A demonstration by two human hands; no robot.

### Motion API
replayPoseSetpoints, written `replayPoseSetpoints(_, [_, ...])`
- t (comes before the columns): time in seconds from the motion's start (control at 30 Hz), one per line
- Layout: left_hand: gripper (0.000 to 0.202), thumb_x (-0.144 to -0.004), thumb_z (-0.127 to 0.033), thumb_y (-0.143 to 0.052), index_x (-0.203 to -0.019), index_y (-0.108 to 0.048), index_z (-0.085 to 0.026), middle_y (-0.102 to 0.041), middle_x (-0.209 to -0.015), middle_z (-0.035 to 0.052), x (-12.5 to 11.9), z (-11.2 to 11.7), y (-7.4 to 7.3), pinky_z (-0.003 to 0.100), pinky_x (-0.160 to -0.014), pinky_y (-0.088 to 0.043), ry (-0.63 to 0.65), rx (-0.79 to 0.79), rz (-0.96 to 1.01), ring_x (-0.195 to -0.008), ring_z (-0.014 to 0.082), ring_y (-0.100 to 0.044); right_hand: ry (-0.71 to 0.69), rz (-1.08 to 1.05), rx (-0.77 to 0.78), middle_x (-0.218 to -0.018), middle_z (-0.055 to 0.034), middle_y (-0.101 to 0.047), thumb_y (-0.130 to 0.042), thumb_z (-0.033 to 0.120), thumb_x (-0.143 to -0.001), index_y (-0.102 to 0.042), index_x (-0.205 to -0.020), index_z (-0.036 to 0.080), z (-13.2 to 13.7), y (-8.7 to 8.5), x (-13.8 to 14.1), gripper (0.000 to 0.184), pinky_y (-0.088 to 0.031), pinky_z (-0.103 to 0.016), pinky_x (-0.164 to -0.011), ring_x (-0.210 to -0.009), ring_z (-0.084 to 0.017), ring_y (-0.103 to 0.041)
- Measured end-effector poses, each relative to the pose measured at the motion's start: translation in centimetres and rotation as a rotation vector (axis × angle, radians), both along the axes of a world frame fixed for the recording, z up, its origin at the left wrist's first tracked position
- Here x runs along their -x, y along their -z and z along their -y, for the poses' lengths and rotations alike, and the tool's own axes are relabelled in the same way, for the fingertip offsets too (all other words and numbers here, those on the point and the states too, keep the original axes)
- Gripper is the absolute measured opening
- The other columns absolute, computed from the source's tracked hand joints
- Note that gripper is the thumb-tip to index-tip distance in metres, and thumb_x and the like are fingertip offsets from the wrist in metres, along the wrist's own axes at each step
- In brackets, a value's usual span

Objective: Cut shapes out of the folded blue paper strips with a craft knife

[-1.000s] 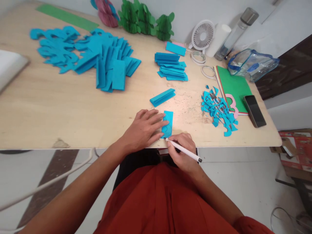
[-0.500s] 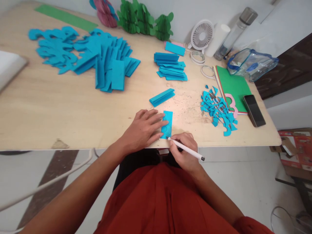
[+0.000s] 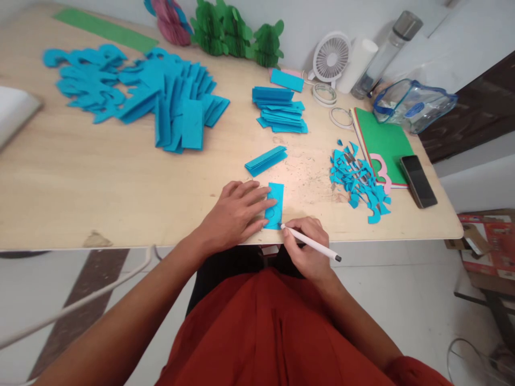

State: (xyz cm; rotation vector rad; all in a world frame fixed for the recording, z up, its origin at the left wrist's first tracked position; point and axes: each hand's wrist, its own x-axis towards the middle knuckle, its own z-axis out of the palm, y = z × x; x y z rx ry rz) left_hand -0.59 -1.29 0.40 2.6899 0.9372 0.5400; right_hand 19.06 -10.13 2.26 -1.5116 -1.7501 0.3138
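Note:
My left hand (image 3: 240,213) lies flat with its fingers spread, the tips pressing on the left side of a small blue paper strip (image 3: 277,194) near the table's front edge. Curved pen lines show on the strip. My right hand (image 3: 309,244) grips a white pen (image 3: 316,245) with a dark end cap; its tip is at the strip's lower right edge. Just beyond the strip lies a folded blue paper piece (image 3: 266,161). Farther back is a stack of folded blue papers (image 3: 281,112).
Blue paper scraps (image 3: 356,179) lie to the right, beside a green sheet (image 3: 384,142) and a phone (image 3: 418,181). A large heap of blue paper (image 3: 177,102) covers the back left. Along the wall stand green paper ornaments (image 3: 225,29), a small fan (image 3: 332,58) and a bottle (image 3: 386,53).
My right hand and the pen have shifted slightly right and up along the strip's lower right edge. My left hand stays on the paper. The whole view has moved a little.

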Motion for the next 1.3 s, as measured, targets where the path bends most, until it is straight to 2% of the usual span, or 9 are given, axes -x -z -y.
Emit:
replayPoseSetpoints(0.37, [0.039, -0.096, -0.037, -0.041, -0.126, -0.062, -0.025, -0.058, -0.139, 0.0106, 0.04, 0.0, -0.05, 0.056, -0.104, -0.032, 0.012, -0.004, -0.003, -0.129, 0.0352, -0.046, 0.017, -0.025, 0.012, -0.073, -0.0018, -0.069, -0.055, 0.017, -0.086, -0.061, -0.077, 0.022, -0.08, 0.19, -0.15, 0.011, -0.048, -0.033, -0.07, -0.07, -0.018, -0.063])
replayPoseSetpoints(0.63, [0.032, -0.097, -0.036, -0.04, -0.114, -0.066, -0.026, -0.059, -0.136, 0.0097, 0.02, -0.1, -0.15, 0.054, -0.102, -0.033, 0.028, -0.039, -0.005, -0.128, 0.0343, -0.046, 0.027, 0.003, -0.001, -0.073, -0.0015, -0.07, -0.055, 0.017, -0.086, -0.061, -0.077, 0.022, -0.13, 0.29, -0.12, 0.012, -0.048, -0.032, -0.07, -0.07, -0.017, -0.063])
replayPoseSetpoints(1.3, [0.031, -0.097, -0.036, -0.042, -0.113, -0.066, -0.026, -0.06, -0.135, 0.0088, 0.0, -0.1, -0.03, 0.053, -0.102, -0.032, 0.023, -0.044, 0.009, -0.128, 0.0338, -0.047, 0.06, 0.0, -0.05, -0.07, -0.0011, -0.067, -0.055, 0.018, -0.088, -0.06, -0.076, 0.022, -0.38, 0.49, 0.06, 0.013, -0.048, -0.031, -0.066, -0.065, -0.016, -0.062])
